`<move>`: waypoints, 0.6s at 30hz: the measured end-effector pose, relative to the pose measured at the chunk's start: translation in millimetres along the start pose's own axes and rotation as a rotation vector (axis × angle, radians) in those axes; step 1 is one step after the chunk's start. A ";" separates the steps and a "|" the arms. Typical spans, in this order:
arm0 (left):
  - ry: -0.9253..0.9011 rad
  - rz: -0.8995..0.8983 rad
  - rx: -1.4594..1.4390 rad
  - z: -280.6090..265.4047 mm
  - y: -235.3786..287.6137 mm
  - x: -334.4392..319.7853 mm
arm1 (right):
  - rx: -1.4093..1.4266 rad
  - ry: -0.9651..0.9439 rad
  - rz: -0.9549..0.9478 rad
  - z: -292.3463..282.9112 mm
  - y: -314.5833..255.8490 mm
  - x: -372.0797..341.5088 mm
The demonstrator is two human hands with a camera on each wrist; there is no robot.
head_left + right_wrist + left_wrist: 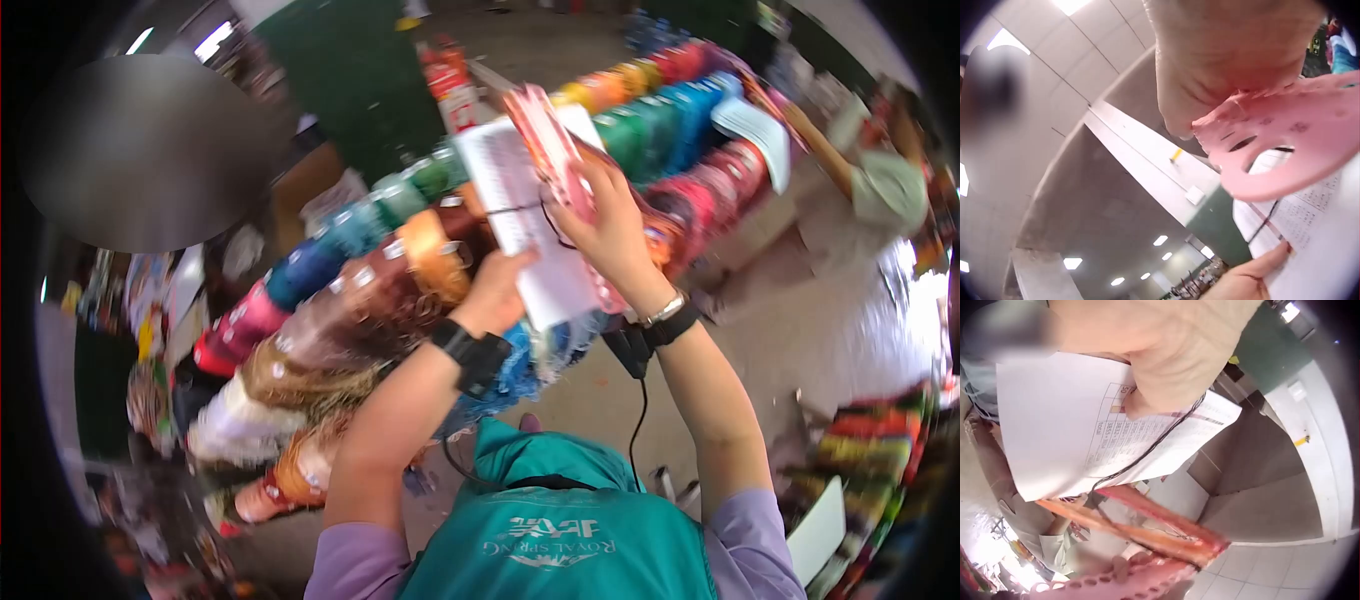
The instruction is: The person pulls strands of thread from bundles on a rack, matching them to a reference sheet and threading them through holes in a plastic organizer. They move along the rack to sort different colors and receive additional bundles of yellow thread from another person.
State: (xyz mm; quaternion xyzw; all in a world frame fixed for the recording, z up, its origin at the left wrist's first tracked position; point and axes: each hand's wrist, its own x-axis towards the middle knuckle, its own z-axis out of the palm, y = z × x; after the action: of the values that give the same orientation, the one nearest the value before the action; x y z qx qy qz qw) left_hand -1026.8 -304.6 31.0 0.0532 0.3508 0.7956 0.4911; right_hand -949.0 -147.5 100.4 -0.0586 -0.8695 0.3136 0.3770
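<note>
White papers [530,235] between both hands [497,290] [615,225], pink strip [1319,134] in the right.

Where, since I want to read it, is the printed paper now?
In the head view, upper middle, the left hand holds the printed paper, partly covered by the pink strips in the right hand.

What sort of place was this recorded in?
Probably a yarn or thread workshop: rows of coloured fibre bundles, printed paper listing numbers, and a teal garment with a logo.
</note>
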 end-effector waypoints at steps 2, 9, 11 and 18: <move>0.018 0.009 0.030 -17.7 -6.4 -6.1 | -0.155 -0.206 0.053 32.9 17.2 -16.6; 0.266 0.025 0.524 -36.4 53.5 -85.0 | -0.107 -0.246 0.043 54.7 36.7 -32.4; 0.299 0.143 0.573 -51.7 92.1 -124.2 | -0.093 -0.254 -0.001 53.2 41.8 -32.3; 1.037 0.472 0.898 -170.5 235.2 -296.9 | -0.011 -0.278 0.070 48.2 36.5 -34.0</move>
State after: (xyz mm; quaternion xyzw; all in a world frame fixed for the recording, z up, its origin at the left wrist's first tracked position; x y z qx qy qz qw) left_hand -1123.0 -697.8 124.2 -0.0601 0.8107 0.5824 0.0072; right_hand -963.1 -154.1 32.9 -0.0470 -0.9126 0.3268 0.2411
